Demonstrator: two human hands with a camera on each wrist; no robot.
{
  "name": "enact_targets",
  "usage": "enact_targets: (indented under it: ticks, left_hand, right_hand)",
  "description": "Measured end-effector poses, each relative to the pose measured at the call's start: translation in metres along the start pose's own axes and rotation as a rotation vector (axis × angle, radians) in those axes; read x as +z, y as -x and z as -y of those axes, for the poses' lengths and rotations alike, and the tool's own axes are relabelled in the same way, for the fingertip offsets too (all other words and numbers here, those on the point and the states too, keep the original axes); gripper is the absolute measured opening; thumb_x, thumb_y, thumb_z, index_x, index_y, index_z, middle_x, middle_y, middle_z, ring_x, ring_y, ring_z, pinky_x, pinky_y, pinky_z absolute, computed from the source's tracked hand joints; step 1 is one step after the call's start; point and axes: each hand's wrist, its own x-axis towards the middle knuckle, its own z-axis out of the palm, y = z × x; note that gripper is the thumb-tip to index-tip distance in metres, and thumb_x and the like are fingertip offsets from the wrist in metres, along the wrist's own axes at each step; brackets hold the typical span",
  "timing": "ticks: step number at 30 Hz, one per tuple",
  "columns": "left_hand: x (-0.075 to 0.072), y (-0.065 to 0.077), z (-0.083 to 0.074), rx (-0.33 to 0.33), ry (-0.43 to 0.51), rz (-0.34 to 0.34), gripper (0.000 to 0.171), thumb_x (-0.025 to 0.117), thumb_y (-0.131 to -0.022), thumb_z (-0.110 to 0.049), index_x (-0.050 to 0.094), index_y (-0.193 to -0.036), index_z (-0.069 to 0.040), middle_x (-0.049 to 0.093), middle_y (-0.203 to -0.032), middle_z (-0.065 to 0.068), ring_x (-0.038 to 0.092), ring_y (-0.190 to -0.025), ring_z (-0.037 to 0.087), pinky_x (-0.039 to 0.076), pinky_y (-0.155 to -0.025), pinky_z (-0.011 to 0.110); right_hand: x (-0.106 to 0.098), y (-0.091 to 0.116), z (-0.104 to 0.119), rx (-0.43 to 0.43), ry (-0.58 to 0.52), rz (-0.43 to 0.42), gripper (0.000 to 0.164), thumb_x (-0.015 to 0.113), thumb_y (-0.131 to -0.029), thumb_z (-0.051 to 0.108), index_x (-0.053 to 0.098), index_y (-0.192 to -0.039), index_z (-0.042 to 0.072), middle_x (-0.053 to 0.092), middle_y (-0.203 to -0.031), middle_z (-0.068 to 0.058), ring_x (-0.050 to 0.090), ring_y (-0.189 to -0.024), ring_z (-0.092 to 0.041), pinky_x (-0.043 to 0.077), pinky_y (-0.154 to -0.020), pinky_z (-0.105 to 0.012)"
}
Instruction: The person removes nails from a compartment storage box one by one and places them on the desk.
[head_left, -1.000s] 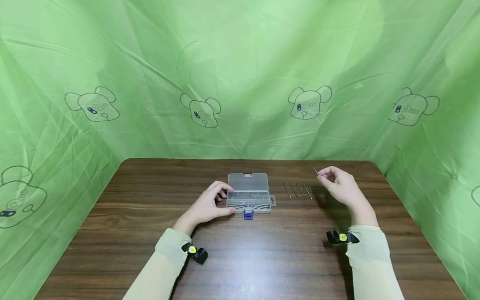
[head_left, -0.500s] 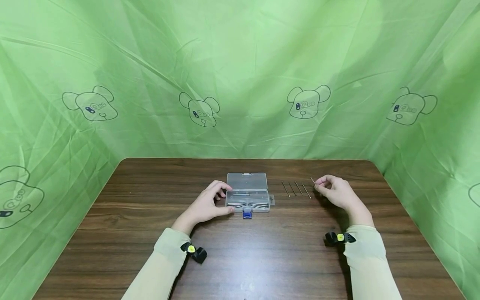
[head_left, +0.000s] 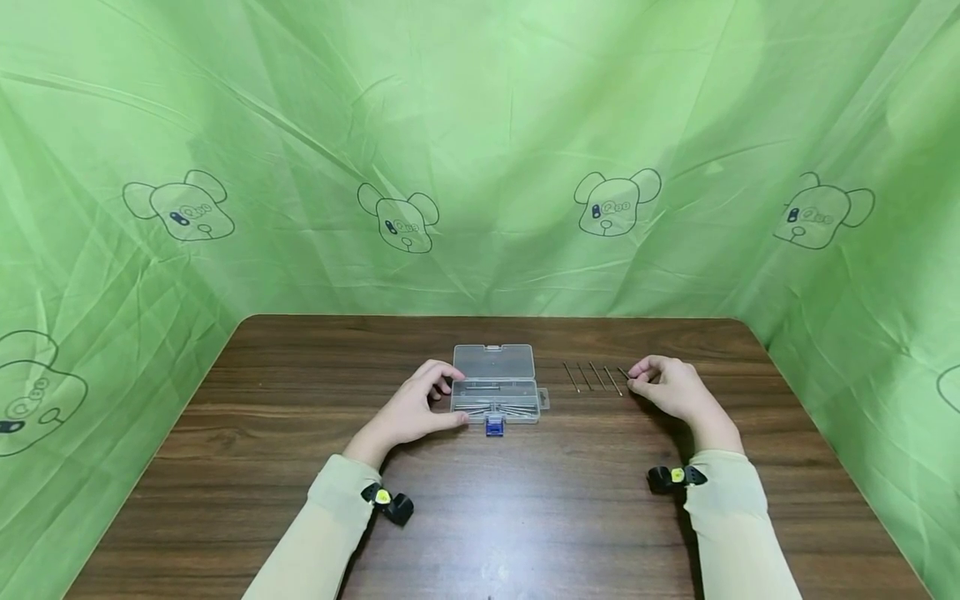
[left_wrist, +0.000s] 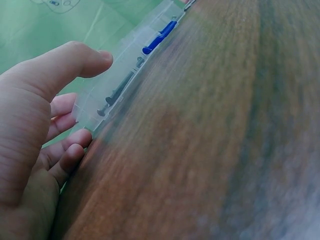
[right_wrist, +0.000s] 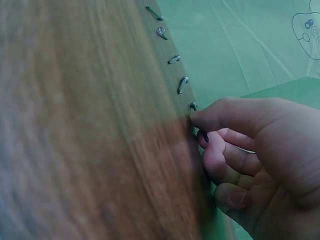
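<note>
In the head view my left hand (head_left: 411, 410) holds the left end of a clear plastic box (head_left: 495, 363), thumb at the front side and fingers at the back corner. Its lid lies folded back, and several nails (head_left: 517, 409) fill the front compartment. My right hand (head_left: 681, 398) pinches a nail (head_left: 623, 372) between thumb and fingers, low at the tabletop. That nail is at the right end of a slanted row of nails (head_left: 612, 381). From the right wrist, the pinched nail's head (right_wrist: 193, 105) pokes out past the thumb; part of the shank is hidden by the fingertips.
A blue latch (head_left: 494, 427) hangs open at the box's front, and a clear hanging tab (head_left: 543, 398) sticks out on its right. All this rests on a brown wooden table (head_left: 450, 533). Green cloth (head_left: 495, 250) with bear drawings surrounds the back and sides.
My right hand has come down and slightly left, bringing the nail from above the table to beside the row. The left hand keeps its place on the box.
</note>
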Motion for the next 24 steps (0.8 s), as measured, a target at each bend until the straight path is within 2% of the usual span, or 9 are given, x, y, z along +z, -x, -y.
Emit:
enact_targets:
  ticks: [13,24]
  left_hand:
    - [0.0006,-0.0005,0.0025,0.001,-0.001,0.001,0.060,0.095,-0.086,-0.034,0.067,-0.137,-0.019,0.059,-0.123,0.001,0.056,-0.102,0.019,0.049,-0.087,0.038]
    - [0.0001,-0.0006,0.0027,-0.003,0.001,0.005,0.060,0.095,-0.086,-0.033,0.067,-0.137,-0.017,0.060,-0.124,0.002,0.057,-0.101,0.019,0.050,-0.087,0.038]
  right_hand:
    - [0.0027,0.0005,-0.0035,-0.024,0.006,-0.032,0.014,0.082,-0.096,0.024,0.079,-0.100,0.011,0.075,-0.086,0.003,0.066,-0.073,-0.009,0.048,-0.073,-0.032]
    - [0.0040,-0.0007,-0.0030,-0.034,0.014,-0.032,0.011,0.081,-0.096,0.022,0.081,-0.101,0.012,0.076,-0.086,0.005,0.068,-0.081,-0.014,0.050,-0.081,-0.040]
